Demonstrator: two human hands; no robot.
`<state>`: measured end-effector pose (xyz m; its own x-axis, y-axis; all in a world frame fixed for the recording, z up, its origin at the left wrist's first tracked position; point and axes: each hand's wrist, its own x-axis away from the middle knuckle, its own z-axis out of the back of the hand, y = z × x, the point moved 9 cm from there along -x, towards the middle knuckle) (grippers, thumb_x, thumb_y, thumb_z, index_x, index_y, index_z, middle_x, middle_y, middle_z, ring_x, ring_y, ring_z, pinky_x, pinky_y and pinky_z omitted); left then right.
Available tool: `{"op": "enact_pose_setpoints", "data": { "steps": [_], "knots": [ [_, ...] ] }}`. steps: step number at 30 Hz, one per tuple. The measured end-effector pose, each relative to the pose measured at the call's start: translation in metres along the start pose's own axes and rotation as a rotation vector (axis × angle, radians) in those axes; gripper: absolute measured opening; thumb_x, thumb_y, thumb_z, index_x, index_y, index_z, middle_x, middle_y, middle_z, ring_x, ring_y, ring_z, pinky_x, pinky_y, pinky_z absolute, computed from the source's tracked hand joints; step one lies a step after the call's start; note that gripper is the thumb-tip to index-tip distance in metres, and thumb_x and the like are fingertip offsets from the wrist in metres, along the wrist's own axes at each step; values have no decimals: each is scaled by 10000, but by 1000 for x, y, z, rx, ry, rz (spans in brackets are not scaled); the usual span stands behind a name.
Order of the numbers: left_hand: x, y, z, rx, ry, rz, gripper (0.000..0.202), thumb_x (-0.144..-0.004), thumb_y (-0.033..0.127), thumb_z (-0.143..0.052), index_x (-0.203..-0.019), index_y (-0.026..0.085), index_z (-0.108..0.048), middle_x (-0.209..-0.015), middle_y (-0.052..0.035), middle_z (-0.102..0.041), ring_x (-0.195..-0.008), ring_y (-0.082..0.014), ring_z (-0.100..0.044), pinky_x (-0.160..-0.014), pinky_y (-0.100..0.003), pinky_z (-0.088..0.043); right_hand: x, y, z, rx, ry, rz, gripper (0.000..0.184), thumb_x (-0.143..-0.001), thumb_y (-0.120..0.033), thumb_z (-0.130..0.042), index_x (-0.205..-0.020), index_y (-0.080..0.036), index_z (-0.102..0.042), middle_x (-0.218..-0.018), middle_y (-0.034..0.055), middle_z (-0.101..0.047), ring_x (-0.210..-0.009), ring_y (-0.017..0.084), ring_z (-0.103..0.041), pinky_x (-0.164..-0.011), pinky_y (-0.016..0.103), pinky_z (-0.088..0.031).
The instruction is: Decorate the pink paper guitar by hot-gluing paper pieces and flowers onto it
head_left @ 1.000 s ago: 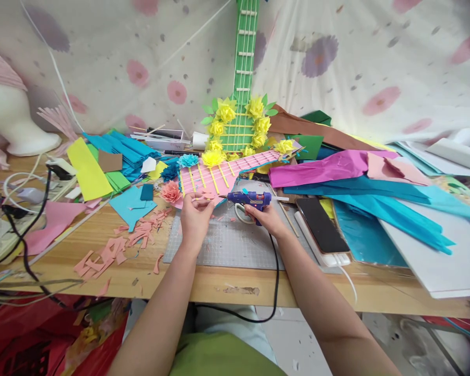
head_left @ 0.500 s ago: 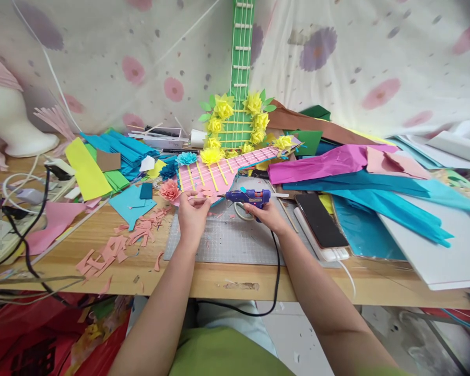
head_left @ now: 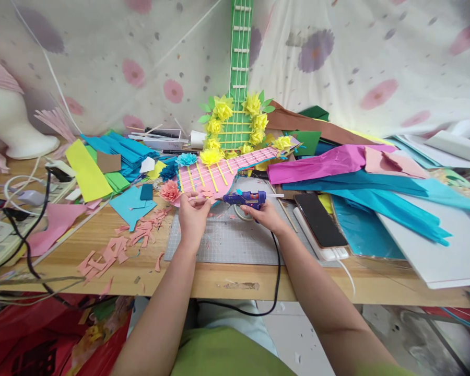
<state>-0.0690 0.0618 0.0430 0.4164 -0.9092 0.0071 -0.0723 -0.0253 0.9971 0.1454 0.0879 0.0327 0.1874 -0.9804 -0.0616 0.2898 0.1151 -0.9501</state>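
My right hand (head_left: 263, 215) is wrapped round the grip of a blue hot glue gun (head_left: 243, 198), whose nozzle points left. My left hand (head_left: 193, 213) pinches a small pink foam piece (head_left: 200, 197) just in front of that nozzle. Both hands hover over a grey cutting mat (head_left: 235, 240). Behind them lies a pink foam guitar (head_left: 219, 172) with yellow strips and paper flowers. A green foam guitar (head_left: 237, 83) with yellow flowers leans upright against the cloth backdrop.
A black phone (head_left: 317, 222) lies right of the mat. Magenta and teal paper (head_left: 360, 177) is heaped at the right, teal and yellow foam sheets (head_left: 102, 162) at the left. Pink scraps (head_left: 113, 245) litter the wooden table. Cables (head_left: 23, 230) lie far left.
The glue gun's nozzle has moved slightly left, closer to the pink piece in my left hand. The view has shifted a little.
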Motion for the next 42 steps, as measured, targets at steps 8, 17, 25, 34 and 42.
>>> {"op": "enact_pose_setpoints", "data": {
  "steps": [8,17,25,34,42],
  "knots": [
    [1,1,-2,38,5,3,401,-589,173,-708,-885,201,-439,-681,16,-624,-546,-120,-606,-435,-216,-510,-1,-1,1,-6,17,3,461,-605,-632,-665,-621,-186,-550,-545,-11,-509,-538,109,-455,-531,262,-380],
    [-4,0,-4,27,2,21,399,-582,162,-704,-879,202,-441,-700,4,-633,-575,-147,-635,-421,-220,-502,-1,1,4,-62,50,0,452,-612,-626,-667,-612,-189,-553,-564,-6,-531,-522,103,-442,-522,260,-375],
    [-8,2,-7,14,-17,-1,381,-590,176,-692,-889,199,-458,-702,9,-626,-607,-153,-639,-435,-239,-524,-1,4,3,-63,32,-26,436,-613,-603,-675,-596,-186,-546,-554,-10,-529,-514,95,-436,-539,261,-386],
    [-5,3,-10,-7,-29,2,376,-598,177,-693,-889,199,-456,-703,6,-628,-603,-143,-629,-443,-235,-525,-2,3,4,-68,51,-21,441,-597,-608,-685,-658,-188,-567,-581,4,-566,-547,121,-492,-542,268,-410],
    [-4,2,-11,-29,-44,-2,401,-594,219,-716,-899,200,-456,-701,12,-630,-612,-145,-639,-448,-228,-519,-2,-2,5,-38,61,-9,447,-601,-614,-678,-649,-185,-565,-613,19,-591,-600,141,-526,-577,282,-440]
  ]
}}
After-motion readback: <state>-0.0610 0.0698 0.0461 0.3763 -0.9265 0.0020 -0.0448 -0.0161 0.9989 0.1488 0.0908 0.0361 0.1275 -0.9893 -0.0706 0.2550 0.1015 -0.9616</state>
